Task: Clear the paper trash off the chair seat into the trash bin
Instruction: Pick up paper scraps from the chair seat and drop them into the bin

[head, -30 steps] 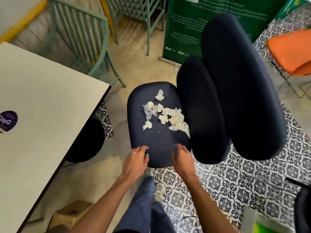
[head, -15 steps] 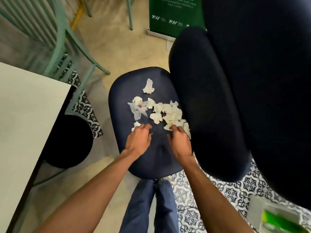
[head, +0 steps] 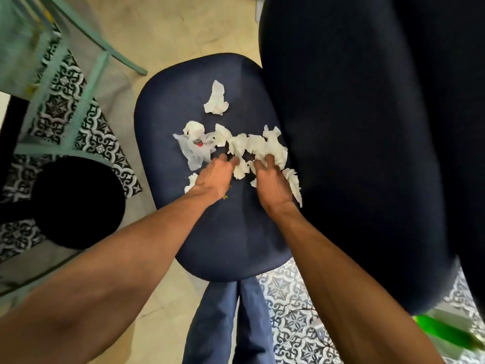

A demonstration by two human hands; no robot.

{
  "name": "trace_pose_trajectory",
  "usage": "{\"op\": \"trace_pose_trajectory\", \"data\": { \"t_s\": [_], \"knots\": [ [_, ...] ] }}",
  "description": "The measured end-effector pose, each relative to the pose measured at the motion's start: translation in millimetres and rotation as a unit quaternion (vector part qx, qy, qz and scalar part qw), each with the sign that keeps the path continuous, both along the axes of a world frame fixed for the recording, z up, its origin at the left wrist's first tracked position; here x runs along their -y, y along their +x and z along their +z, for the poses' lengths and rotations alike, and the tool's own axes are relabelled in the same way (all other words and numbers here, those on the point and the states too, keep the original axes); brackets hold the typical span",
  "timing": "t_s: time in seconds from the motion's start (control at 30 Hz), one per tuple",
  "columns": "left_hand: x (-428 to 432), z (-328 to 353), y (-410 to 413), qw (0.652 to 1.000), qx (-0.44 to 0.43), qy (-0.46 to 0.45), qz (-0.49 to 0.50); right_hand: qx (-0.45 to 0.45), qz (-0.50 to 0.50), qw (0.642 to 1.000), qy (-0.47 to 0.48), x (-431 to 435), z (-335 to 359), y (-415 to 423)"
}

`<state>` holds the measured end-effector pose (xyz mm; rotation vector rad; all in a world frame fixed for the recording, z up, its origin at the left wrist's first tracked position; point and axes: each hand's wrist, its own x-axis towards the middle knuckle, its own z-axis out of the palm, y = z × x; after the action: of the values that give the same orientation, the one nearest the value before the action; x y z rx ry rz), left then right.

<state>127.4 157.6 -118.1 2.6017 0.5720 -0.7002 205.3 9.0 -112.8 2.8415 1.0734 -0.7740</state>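
On the chair seat (head: 210, 232), both hands touch paper scraps (head: 252, 145).

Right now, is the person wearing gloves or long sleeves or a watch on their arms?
No. The left hand and the right hand are both bare, with no gloves, rings or watch showing. Both forearms are uncovered as far as the picture shows, so no sleeves are visible. Below them you can see blue trousers.

Beige floor (head: 168, 24) fills twelve o'clock. Black-and-white patterned tiles (head: 294, 306) lie at five o'clock and again at nine. A mint-green metal chair frame (head: 78, 67) stands at ten o'clock, above a round black shape (head: 78, 203) at nine.
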Motion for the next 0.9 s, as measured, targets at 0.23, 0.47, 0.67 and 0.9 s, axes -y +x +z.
{"op": "trace_pose_trajectory", "data": {
  "t_s": [0.23,0.47,0.67,0.9],
  "knots": [
    [8.3,19.5,-12.1,0.998,0.035,-0.017,0.044,-0.041,-0.074,0.996,0.042,8.5,10.5,-14.4],
    [13.4,101.4,-49.7,0.987,0.091,-0.021,0.128,-0.050,-0.219,0.962,0.155,22.4,80.0,-38.1],
    [20.8,180.0,-95.9,0.973,0.164,-0.001,0.164,0.001,-0.215,0.951,0.224,30.9,157.4,-66.7],
    [38.3,239.7,-172.6,0.949,0.223,-0.023,0.222,-0.007,-0.188,0.931,0.314,43.8,236.5,-118.9]
  ]
}}
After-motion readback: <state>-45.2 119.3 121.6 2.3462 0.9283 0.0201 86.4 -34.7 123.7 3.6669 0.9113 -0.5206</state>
